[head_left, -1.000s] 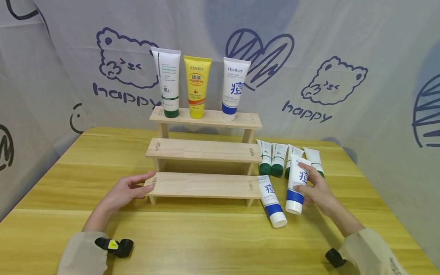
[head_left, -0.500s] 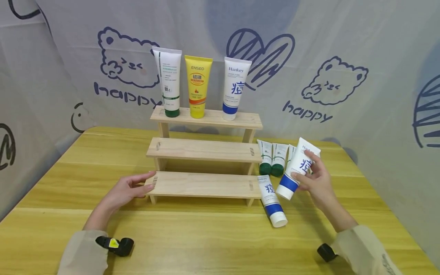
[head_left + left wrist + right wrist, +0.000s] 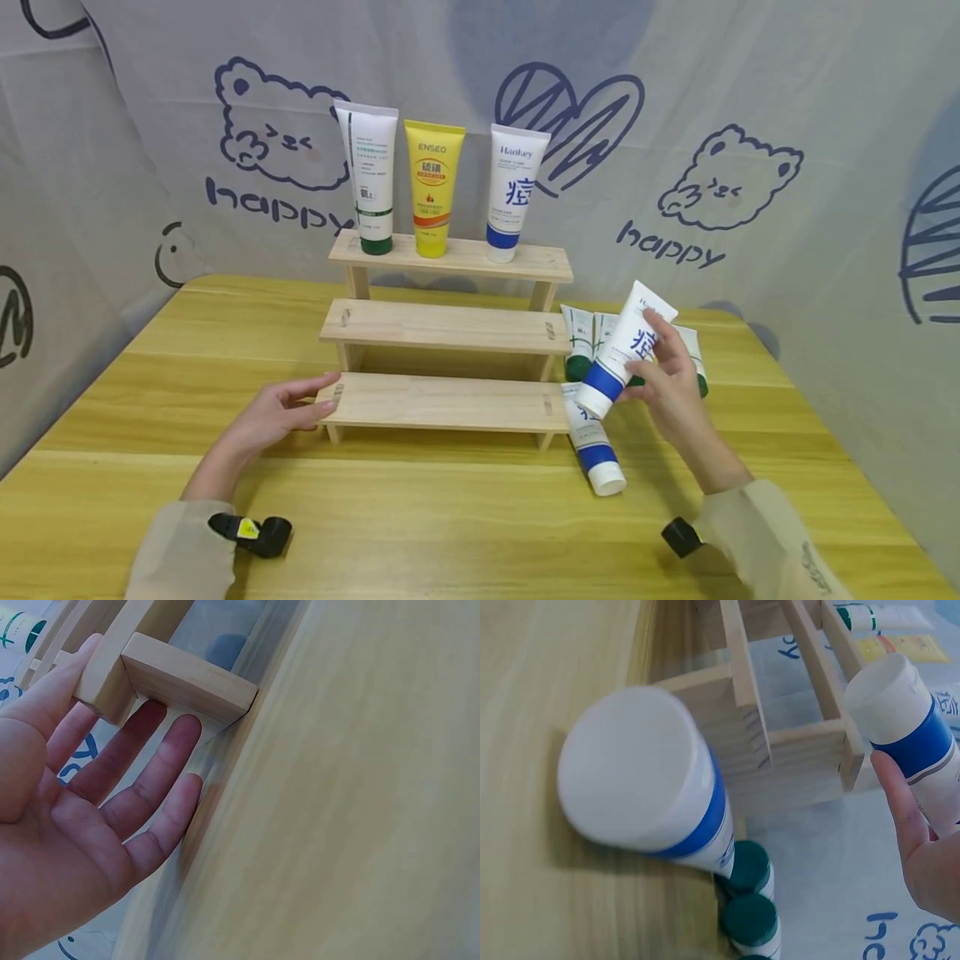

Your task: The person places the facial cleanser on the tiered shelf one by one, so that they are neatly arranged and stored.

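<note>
In the head view my right hand (image 3: 671, 379) holds a white squeeze tube with a blue band (image 3: 626, 350), pinched between thumb and fingers. The tube tilts, its white cap end down and to the left, and hangs above a similar blue-banded tube (image 3: 596, 454) lying beside the stand. At the left end of the stepped wooden stand (image 3: 442, 404), my left hand (image 3: 281, 412) touches the lowest shelf. The left wrist view shows that hand's loosely extended fingers (image 3: 150, 776) by the shelf's end and leg. In the right wrist view the held tube's cap (image 3: 889, 690) points toward the stand.
On the top shelf stand a white-and-green tube (image 3: 371, 179), a yellow tube (image 3: 433, 187) and a white-and-blue tube (image 3: 513, 192). Several green-capped tubes (image 3: 577, 337) lie right of the stand, partly hidden by the held tube. A patterned cloth (image 3: 847, 100) hangs behind the table (image 3: 420, 533).
My right hand has carried the blue-banded tube up and left toward the stand, and the tube has tilted over. The left hand stays at the lowest shelf.
</note>
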The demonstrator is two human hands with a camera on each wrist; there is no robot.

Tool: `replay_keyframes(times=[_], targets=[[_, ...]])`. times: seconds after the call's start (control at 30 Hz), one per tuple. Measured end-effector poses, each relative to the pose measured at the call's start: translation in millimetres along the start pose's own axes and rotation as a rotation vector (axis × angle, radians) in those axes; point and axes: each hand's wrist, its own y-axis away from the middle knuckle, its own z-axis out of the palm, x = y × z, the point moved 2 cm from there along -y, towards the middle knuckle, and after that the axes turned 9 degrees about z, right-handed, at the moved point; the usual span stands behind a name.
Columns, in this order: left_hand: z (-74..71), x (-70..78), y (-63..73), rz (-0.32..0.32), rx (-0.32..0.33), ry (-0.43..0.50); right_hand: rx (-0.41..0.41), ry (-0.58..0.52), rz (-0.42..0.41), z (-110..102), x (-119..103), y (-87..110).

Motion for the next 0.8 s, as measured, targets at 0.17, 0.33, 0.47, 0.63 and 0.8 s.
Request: replay_keyframes(times=[0.17,0.33,0.47,0.63,0.8], targets=[[0.1,0.7,-0.6,0.005,0.0,-0.002,0.022,0.03,-0.029,15.7,-4.0,-2.2],[-0.2,0.0,-0.2,0.004,0.001,-0.007,0.021,0.005,-0.069,32.2,-6.7,-6.1],[-0.3,-0.1,0.5,0.0,-0.001,-0.015,-0.035,-0.021,-0.141,38.8,-0.8,-13.5],[-0.2,0.2,0.8,0.003,-0.002,-0.015,-0.152,-0.094,-0.231,29.8,30.0,-42.5],[-0.7,-0.2,0.3,0.001,-0.002,-0.015,-0.11,-0.062,-0.223,61.2,10.9,-34.8]])
